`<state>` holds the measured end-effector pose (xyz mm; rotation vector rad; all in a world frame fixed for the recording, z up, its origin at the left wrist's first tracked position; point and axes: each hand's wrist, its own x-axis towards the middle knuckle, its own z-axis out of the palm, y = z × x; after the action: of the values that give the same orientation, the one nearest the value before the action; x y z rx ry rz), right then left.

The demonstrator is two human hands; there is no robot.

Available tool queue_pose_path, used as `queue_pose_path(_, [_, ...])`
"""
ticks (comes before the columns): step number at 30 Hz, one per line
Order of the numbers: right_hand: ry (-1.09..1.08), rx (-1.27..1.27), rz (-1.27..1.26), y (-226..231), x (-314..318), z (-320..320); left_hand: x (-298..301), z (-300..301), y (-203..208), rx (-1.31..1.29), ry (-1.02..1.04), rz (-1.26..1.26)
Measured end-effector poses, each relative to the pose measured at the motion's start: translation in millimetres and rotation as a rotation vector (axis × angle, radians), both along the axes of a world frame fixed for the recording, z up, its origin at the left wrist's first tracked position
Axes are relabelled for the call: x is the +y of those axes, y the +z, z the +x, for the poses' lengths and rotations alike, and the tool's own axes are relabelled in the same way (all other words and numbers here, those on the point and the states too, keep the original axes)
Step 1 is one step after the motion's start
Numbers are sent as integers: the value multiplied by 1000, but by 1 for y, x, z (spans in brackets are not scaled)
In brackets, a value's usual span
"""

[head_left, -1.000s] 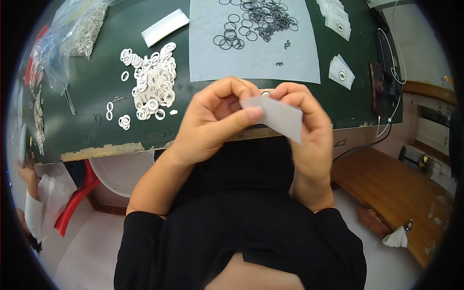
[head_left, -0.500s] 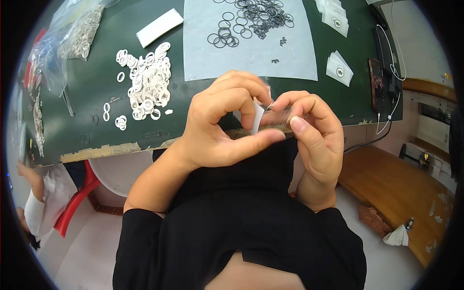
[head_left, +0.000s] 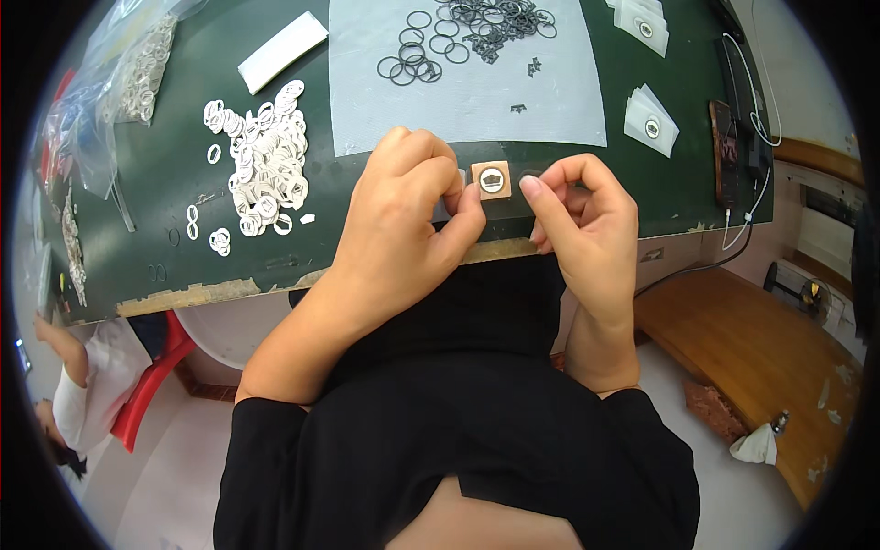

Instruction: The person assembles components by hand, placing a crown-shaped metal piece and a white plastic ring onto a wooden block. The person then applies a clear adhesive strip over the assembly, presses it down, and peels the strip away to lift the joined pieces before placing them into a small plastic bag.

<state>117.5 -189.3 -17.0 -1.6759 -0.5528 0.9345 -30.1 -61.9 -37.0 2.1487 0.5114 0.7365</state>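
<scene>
Between my hands, a small tan square block (head_left: 478, 170) lies near the table's front edge. On it rests a round white disc (head_left: 493, 174) with a dark rim and a dark five-sided shape inside. A thin transparent film (head_left: 513, 206) appears to stretch across the block; its outline is hard to make out. My left hand (head_left: 403, 220) pinches the film's left end beside the block, thumb against curled fingers. On the other side, my right hand (head_left: 587, 206) pinches its right end between thumb and forefinger, the other fingers curled.
A pale sheet (head_left: 394, 119) carries black rings (head_left: 412, 69) and small black pieces (head_left: 519, 108). White oval rings (head_left: 270, 165) are heaped at left, near a folded white strip (head_left: 282, 53) and plastic bags (head_left: 92, 119). Finished-looking squares (head_left: 652, 124), a phone (head_left: 724, 151) and cables stand right.
Both hands have lowered and turned toward the table. The film, held up between them before, is now over the tan block, which has come into view. The white paper by my left fingers is mostly hidden.
</scene>
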Motion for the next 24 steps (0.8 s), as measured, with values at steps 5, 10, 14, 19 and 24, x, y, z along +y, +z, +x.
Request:
queue_pose_path(5, [-9,-211,-84,-6,11,0,3,3,-3,69,59,65])
queue_pose_path(10, [-10,-189,-79,-5,14,1,7,4,-5,74,83,51])
queue_pose_path(14, [-14,-138,-92,-5,13,2,5,5,-6,74,90,28])
queue_pose_path(19, [-12,-147,-109,-5,14,1,5,4,-8,83,92,35])
queue_pose_path(24, [-3,-223,-119,-4,16,-1,5,6,-9,84,94,51])
